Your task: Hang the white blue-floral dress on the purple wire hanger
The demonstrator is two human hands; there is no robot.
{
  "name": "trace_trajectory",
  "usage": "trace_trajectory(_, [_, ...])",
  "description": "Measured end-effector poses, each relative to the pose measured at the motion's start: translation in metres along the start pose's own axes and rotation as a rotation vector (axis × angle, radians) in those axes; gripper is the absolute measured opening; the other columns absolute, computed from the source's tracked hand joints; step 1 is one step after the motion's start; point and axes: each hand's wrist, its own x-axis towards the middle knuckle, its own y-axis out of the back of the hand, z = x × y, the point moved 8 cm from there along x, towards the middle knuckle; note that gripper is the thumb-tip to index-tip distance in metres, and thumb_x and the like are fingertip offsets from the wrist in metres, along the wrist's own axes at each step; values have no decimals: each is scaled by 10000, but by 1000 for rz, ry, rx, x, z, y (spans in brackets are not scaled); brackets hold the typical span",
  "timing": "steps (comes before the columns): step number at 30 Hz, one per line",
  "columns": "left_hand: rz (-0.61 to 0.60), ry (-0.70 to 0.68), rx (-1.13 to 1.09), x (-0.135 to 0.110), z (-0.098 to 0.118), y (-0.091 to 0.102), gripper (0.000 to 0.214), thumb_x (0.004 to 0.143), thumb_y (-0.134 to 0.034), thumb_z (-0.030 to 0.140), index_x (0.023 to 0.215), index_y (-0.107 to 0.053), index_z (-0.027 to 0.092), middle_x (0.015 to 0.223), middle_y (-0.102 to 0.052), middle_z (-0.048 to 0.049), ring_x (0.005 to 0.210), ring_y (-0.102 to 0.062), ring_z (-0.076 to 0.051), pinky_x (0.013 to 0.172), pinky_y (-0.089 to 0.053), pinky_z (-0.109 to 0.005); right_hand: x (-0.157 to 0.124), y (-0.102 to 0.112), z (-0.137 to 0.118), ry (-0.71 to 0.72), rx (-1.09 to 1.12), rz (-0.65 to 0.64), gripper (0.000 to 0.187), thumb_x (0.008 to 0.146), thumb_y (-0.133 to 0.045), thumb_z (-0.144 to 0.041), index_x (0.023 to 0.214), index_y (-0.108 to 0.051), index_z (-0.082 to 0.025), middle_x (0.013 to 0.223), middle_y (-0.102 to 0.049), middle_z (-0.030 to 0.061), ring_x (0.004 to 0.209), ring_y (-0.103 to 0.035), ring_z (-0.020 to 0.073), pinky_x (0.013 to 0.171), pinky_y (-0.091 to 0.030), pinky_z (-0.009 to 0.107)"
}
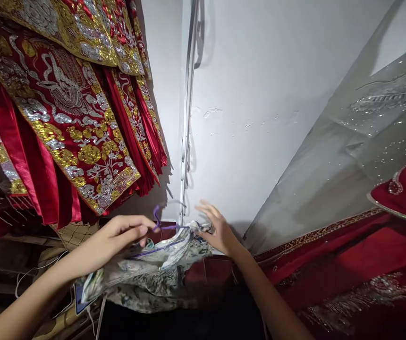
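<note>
My left hand (125,236) is closed in a pinch on a purple cord (169,227), part of which loops up above the fingertips. From there the cord runs right to the bunched top of a pale, patterned cloth (169,259). My right hand (219,231) is at the right side of that bunch, its fingers stretched apart and slightly blurred; the thumb lies by the cloth, and I cannot tell whether it touches. Directly above the bunch, a thin metal pole (186,127) reaches down along the white wall.
Red garments with gold and silver embroidery (79,108) hang at left. A sparkly grey sheer fabric (330,156) and red beaded cloth (359,264) fill the right. A phone-like device (79,297) with a white cable lies lower left, near wooden slats. The white wall (259,71) stands behind.
</note>
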Motion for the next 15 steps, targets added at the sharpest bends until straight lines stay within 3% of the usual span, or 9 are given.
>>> trace_trajectory(2, [148,-48,59,6,4,25,244,863,-658,396,1024,-712,221,732,-633,-7,686,-581,-156,623,-456,-243,6,-7,0,-45,119,-166,358,791,-722,-450,1026,-749,-180,1074,-722,97,1064,-648,311,913,-529,413])
trace_trajectory(4, [340,-137,128,11,7,51,264,808,-724,382,1013,-699,217,707,-623,3,641,-572,-152,605,-457,-253,9,-4,-2,-150,235,-240,321,801,-704,-480,806,-756,-164,826,-738,51,836,-690,267,736,-558,343])
trace_trajectory(7, [670,-334,319,8,16,81,216,827,-702,349,1007,-691,230,898,-690,-34,812,-637,-194,794,-504,-321,25,24,-7,-297,419,-67,363,761,-731,-526,789,-748,-164,787,-741,38,732,-689,229,611,-534,286])
trace_trajectory(9, [859,-455,423,-1,19,86,190,854,-662,325,1023,-684,241,1038,-686,-53,961,-630,-226,914,-478,-366,43,45,-12,-344,567,102,407,708,-774,-541,858,-750,-163,790,-749,46,701,-695,221,602,-539,291])
trace_trajectory(11, [1005,-526,436,-11,15,81,161,871,-632,313,1007,-674,239,1030,-669,-57,976,-612,-233,917,-470,-372,65,62,-18,-341,692,194,454,658,-814,-539,903,-746,-163,782,-752,54,669,-700,221,615,-555,314])
trace_trajectory(13, [1006,-504,382,-10,2,66,157,882,-612,315,1006,-663,233,969,-660,-50,901,-608,-220,861,-474,-345,83,74,-22,-324,756,241,468,620,-844,-526,894,-738,-161,780,-752,60,662,-706,227,618,-565,324])
trace_trajectory(15, [826,-409,310,7,-17,41,249,899,-592,327,1127,-637,238,920,-656,-37,817,-600,-202,804,-464,-313,89,85,-21,-315,767,287,463,608,-855,-519,873,-730,-160,780,-752,66,689,-714,237,610,-566,317])
